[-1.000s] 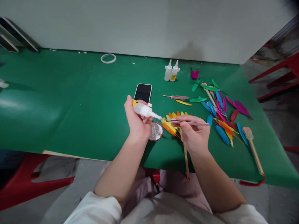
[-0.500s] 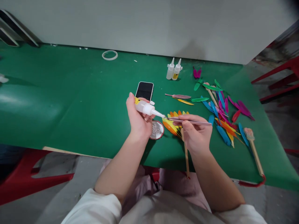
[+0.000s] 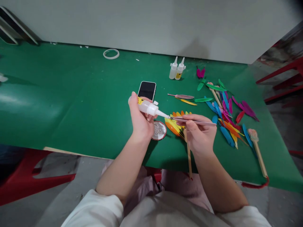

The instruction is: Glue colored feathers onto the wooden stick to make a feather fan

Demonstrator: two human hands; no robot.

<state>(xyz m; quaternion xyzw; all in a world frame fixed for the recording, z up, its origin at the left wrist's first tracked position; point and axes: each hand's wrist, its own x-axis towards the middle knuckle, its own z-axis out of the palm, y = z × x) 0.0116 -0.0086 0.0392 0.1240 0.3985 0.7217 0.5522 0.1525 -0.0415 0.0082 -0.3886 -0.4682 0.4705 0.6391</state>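
My left hand (image 3: 142, 123) is closed around a glue bottle (image 3: 148, 107) with a yellow label, its white nozzle tilted down to the right. Pinched in my right hand (image 3: 201, 132) is a pair of pink tweezers (image 3: 196, 121), whose tips meet the nozzle's end. Whatever sits at the tips is too small to make out. Beneath them lies a fan of yellow and orange feathers (image 3: 174, 127) with a wooden handle (image 3: 188, 154), partly hidden by my right hand. A small round dish (image 3: 159, 130) with a red rim holds tiny shiny pieces beside my left hand.
Behind my left hand lies a phone (image 3: 147, 90). Two glue bottles (image 3: 173, 70) stand near the wall. Loose coloured feathers (image 3: 226, 135) spread at the right, by another wooden-handled piece (image 3: 259, 154). A clear tape ring (image 3: 111, 54) lies at the back of the green table (image 3: 82, 104).
The bottle's nozzle and the tweezer tips have shifted slightly right together and remain in contact. The view has moved a little; both hands keep their holds.
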